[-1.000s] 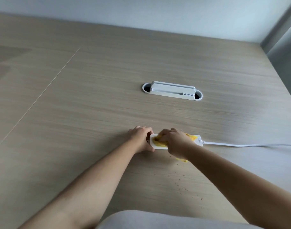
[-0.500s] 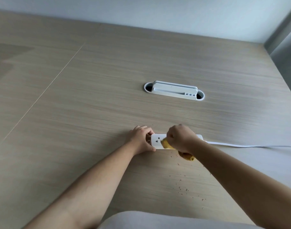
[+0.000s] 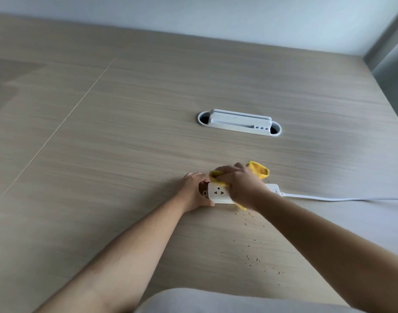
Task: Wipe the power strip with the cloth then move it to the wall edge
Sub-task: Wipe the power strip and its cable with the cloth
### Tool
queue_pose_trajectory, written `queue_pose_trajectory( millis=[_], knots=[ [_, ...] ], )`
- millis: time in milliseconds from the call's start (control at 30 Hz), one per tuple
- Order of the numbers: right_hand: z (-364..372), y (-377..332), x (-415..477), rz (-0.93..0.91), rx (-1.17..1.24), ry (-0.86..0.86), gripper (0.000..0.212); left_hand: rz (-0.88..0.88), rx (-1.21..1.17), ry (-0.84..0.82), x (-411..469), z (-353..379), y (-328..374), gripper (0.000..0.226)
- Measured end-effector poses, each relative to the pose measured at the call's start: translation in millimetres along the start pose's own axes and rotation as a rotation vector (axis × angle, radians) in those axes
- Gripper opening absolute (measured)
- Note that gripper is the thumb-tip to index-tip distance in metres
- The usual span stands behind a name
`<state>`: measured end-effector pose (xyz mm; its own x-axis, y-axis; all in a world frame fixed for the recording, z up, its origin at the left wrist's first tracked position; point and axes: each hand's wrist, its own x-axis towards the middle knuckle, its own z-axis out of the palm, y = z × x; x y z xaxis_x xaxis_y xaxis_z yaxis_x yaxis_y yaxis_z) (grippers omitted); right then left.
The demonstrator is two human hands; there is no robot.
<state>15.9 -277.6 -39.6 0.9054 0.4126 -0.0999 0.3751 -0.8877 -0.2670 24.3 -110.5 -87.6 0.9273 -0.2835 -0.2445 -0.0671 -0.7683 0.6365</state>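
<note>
A white power strip (image 3: 217, 192) lies flat on the wooden desk (image 3: 125, 154), its sockets facing up. My left hand (image 3: 194, 190) grips its left end and holds it down. My right hand (image 3: 238, 184) is closed on a yellow cloth (image 3: 258, 170) and presses it on the strip's far edge and middle. Part of the cloth sticks out behind the hand and a bit below it. The strip's right end (image 3: 273, 188) shows past my wrist, with its white cord (image 3: 340, 198) running off to the right.
A white cable grommet with a device slot (image 3: 238, 122) is set into the desk further back. The white wall (image 3: 216, 16) runs along the desk's far edge. Small dark crumbs (image 3: 254, 256) are scattered on the desk near my right forearm.
My right hand with the cloth has slid from the strip's near side up over its far edge; more cloth now shows behind the hand. The left hand stays on the left end.
</note>
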Motion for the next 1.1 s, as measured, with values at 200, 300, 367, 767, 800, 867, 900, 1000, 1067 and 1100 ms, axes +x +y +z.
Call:
queue_pose_trajectory(
  millis=[200,300,367,767,800,867,900,1000,1067,1100],
  knots=[
    [-2.7,5.1,-1.2,0.013,0.016,-0.192,0.052,-0.038,-0.143,0.058,-3.1,5.6,-7.3,0.056],
    [-11.5,5.3,1.7,0.06,-0.077,-0.081,0.053,-0.029,-0.126,0.033,-1.9,4.6,-7.6,0.057],
    [0.5,-4.9,-7.0,-0.122,-0.049,-0.136,0.066,-0.023,-0.121,0.036,-0.4,4.3,-8.6,0.059],
    [2.4,-1.4,-4.9,-0.137,-0.215,-0.23,0.064,-0.082,-0.161,0.059,1.5,6.7,-10.5,0.06],
    [-0.5,-1.0,-0.9,-0.126,-0.233,-0.229,0.064,-0.086,-0.162,0.057,1.3,6.7,-10.5,0.06],
    [-1.2,-2.9,-0.2,-0.238,-0.229,-0.274,0.065,-0.069,-0.152,0.052,1.1,7.4,-10.8,0.058],
    [0.2,-2.7,-2.2,-0.305,-0.226,-0.3,0.066,-0.059,-0.142,0.052,0.8,6.8,-11.0,0.058],
    [-1.3,10.9,-1.7,-0.211,-0.259,-0.267,0.064,-0.071,-0.114,0.051,0.6,4.9,-10.3,0.063],
    [-6.7,13.1,-1.6,-0.114,-0.265,-0.236,0.063,-0.083,-0.104,0.041,1.3,3.8,-9.0,0.063],
    [-6.0,9.6,-4.7,-0.156,-0.249,-0.253,0.064,-0.079,-0.1,0.038,0.9,4.2,-8.7,0.061]
  ],
)
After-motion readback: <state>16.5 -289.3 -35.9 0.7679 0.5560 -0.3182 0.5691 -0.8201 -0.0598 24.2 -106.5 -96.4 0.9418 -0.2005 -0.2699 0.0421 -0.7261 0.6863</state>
